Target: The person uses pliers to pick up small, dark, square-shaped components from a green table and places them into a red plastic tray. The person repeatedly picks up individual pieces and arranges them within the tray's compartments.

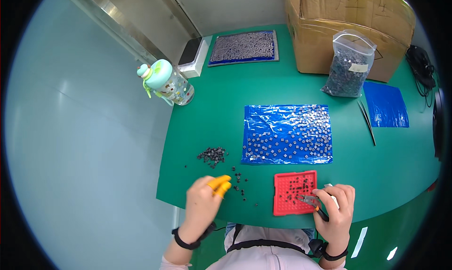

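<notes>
My left hand (pixel 206 197), with yellow finger cots on its thumb and fingertip, is closed in a pinch above the green table. Anything between those fingertips is too small to make out. Beside it lie a heap of small black parts (pixel 213 155) and a few loose black parts (pixel 237 178). My right hand (pixel 336 206) is wrapped round a pair of pliers (pixel 308 200) with a metal head and a dark-and-orange handle. The jaws are over a red pegboard-like tray (pixel 280 208), on which several black parts sit.
A blue sheet (pixel 263 124) with many small grey squares lies beyond the tray. Tweezers (pixel 367 123), another blue sheet (pixel 386 105), a bag of parts (pixel 348 72) and a cardboard box (pixel 348 30) stand or lie to the right. A bottle (pixel 169 82) and a filled panel (pixel 242 47) are farther left.
</notes>
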The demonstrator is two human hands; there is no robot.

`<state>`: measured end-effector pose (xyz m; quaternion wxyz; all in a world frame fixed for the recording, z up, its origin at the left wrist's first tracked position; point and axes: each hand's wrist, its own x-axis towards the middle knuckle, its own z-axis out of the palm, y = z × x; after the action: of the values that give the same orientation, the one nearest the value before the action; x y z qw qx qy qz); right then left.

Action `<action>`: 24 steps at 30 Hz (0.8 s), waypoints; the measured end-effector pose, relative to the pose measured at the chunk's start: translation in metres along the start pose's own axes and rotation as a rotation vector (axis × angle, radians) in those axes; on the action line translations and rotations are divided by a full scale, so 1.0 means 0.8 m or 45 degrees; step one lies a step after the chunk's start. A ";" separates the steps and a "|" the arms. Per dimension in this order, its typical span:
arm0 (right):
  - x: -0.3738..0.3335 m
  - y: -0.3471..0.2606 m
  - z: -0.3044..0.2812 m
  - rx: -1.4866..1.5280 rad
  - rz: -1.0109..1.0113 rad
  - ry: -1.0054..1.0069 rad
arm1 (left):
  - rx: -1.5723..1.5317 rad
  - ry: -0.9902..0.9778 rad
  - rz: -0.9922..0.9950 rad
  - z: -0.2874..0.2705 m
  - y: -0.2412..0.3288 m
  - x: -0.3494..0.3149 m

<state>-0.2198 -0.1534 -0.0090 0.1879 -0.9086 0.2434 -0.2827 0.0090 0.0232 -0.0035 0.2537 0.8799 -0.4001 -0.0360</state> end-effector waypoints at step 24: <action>-0.001 0.006 -0.010 0.326 -0.052 -0.001 | -1.283 -0.215 -0.255 -0.016 0.059 -0.008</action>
<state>-0.2268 -0.1583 -0.0054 0.2966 -0.8820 0.1867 -0.3150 -0.0247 0.0073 0.0292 0.6079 0.6767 -0.2662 -0.3189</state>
